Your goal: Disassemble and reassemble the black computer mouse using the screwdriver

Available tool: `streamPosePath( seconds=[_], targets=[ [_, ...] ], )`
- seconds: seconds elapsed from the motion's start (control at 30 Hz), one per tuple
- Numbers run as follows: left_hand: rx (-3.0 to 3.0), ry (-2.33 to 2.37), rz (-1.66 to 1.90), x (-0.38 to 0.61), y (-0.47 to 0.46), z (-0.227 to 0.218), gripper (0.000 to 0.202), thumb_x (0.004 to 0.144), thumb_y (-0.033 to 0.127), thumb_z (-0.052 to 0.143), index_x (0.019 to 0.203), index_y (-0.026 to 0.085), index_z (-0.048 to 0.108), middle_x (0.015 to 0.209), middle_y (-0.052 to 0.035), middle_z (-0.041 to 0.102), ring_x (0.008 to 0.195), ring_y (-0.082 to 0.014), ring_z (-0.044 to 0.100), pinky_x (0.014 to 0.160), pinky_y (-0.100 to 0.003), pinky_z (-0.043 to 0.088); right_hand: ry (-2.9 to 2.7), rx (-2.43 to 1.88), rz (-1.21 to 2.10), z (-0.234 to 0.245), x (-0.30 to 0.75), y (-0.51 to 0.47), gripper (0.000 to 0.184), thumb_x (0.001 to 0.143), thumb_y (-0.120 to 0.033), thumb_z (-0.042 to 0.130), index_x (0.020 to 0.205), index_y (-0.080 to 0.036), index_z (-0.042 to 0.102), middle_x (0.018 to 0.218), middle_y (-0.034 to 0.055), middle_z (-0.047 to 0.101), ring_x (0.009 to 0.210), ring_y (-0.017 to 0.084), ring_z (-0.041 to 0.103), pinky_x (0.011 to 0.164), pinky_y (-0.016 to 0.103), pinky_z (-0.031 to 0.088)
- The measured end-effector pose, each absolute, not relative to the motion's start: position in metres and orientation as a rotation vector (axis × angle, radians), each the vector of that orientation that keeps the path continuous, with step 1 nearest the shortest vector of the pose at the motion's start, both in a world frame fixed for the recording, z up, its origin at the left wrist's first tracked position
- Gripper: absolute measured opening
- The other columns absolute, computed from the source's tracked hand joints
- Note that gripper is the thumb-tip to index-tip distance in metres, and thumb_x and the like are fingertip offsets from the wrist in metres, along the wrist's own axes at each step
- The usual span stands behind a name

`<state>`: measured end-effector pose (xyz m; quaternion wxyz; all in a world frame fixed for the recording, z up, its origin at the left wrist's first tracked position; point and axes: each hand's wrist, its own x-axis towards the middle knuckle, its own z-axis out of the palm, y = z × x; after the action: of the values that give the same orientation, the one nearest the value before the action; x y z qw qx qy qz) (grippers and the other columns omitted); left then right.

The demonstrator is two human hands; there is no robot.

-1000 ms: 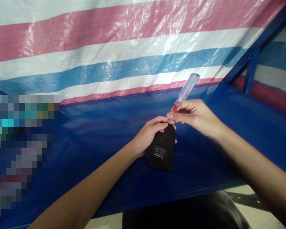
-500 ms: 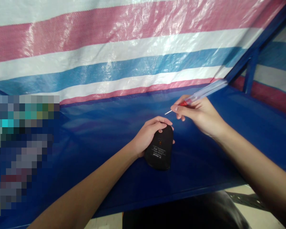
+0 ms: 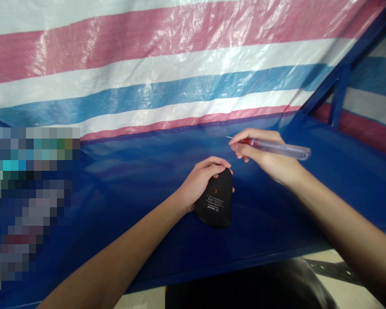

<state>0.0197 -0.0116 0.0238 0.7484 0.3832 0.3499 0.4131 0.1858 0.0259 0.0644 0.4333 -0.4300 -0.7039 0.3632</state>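
A black computer mouse (image 3: 216, 206) is turned underside up, so its printed label and small sensor window face me. My left hand (image 3: 203, 178) is closed around its far end, with the thumb across the bottom and fingertips curled past the right edge. To the right and a little above, my right hand (image 3: 257, 146) pinches a screwdriver (image 3: 281, 148) with a clear handle and a red collar. Its thin metal tip points left, apart from the mouse. The handle lies across the back of the hand, pointing right.
The blue tabletop (image 3: 141, 171) spreads under both hands, its front edge close to my dark-clothed lap (image 3: 231, 287). A striped plastic sheet (image 3: 167, 60) hangs behind it. At right a blue metal frame (image 3: 339, 94) rises. Pixelated items (image 3: 28, 201) at left cannot be made out.
The screwdriver has swung in my right hand: its handle has dropped from pointing up and right to nearly level, and its tip has risen. My left hand and the mouse have hardly moved.
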Motion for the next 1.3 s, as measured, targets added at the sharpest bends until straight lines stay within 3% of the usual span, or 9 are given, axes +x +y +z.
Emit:
streamPosePath(
  seconds=[0.27, 0.7, 1.3],
  targets=[
    [0.833, 0.775, 0.902, 0.0200, -0.0116, 0.0245, 0.013, 0.075, 0.023, 0.058, 0.087, 0.017, 0.055, 0.076, -0.0020, 0.063, 0.057, -0.0198, 0.068, 0.050, -0.025, 0.049, -1.811, -1.089, 0.834, 0.0640, 0.1849, 0.0254, 0.023, 0.078, -0.040, 0.066, 0.073, -0.017, 0.069, 0.062, 0.0005, 0.063, 0.052, 0.010, 0.054, 0.047, 0.023, 0.041],
    [0.840, 0.786, 0.898, 0.0202, -0.0120, 0.0250, 0.011, 0.077, 0.021, 0.056, 0.087, 0.017, 0.056, 0.078, -0.0020, 0.063, 0.059, -0.0202, 0.068, 0.050, -0.025, 0.049, -1.835, -1.073, 0.788, 0.0615, 0.1843, 0.0271, 0.015, 0.078, -0.031, 0.065, 0.074, -0.017, 0.069, 0.063, -0.0005, 0.064, 0.051, 0.009, 0.055, 0.049, 0.023, 0.043],
    [0.844, 0.774, 0.906, 0.0207, -0.0122, 0.0237, 0.011, 0.076, 0.021, 0.057, 0.085, 0.017, 0.056, 0.077, -0.0016, 0.063, 0.058, -0.0191, 0.068, 0.051, -0.025, 0.050, -1.854, -1.094, 0.762, 0.0569, 0.1854, 0.0291, 0.016, 0.080, -0.033, 0.063, 0.077, -0.018, 0.068, 0.065, 0.0003, 0.064, 0.054, 0.011, 0.056, 0.052, 0.025, 0.044]
  ],
)
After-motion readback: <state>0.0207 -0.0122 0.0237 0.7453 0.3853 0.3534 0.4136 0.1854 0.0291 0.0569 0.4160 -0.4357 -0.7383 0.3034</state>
